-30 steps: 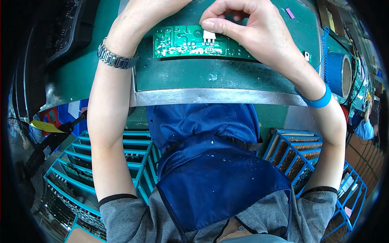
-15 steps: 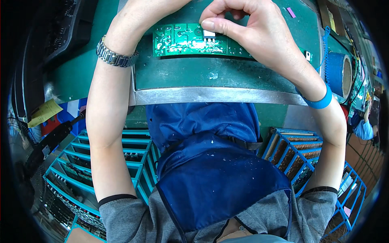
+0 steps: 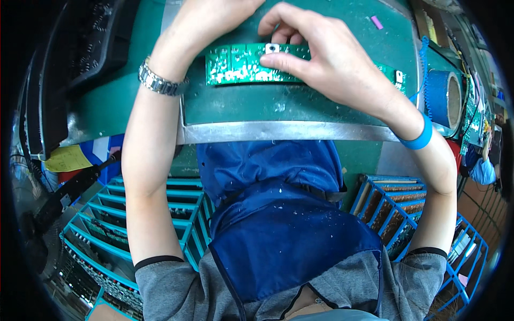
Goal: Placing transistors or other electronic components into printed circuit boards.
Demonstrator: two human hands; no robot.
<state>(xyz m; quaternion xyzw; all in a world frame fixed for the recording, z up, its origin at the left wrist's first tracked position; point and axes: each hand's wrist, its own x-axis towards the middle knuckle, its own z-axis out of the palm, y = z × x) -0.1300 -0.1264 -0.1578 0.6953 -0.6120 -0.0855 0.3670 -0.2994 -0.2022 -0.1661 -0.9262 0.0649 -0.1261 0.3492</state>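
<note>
A long green circuit board (image 3: 227,72) lies across the bench in front of me. On it, at its far edge, is a small power transistor (image 3: 272,48) with a silvery tab and a hole in it. My right hand (image 3: 316,56) is over the board, its thumb lying across the transistor's lower part, index finger raised away and the other fingers curled behind. My left hand (image 3: 225,12) is beyond the board's left part, partly cut off by the upper edge, so its fingers are hidden. A second white-tabbed component (image 3: 399,77) shows right of my right wrist.
A metal strip (image 3: 289,131) edges the bench. A blue roll (image 3: 445,99) and a coiled blue cord (image 3: 426,80) are at the right. Board racks, one teal (image 3: 187,227) and one blue (image 3: 391,214), flank my lap. A pink scrap (image 3: 377,22) lies at the far right.
My right thumb has moved down off the top of the transistor's tab, baring its hole, and the index finger has parted from the thumb. The whole bench appears slightly lower in view.
</note>
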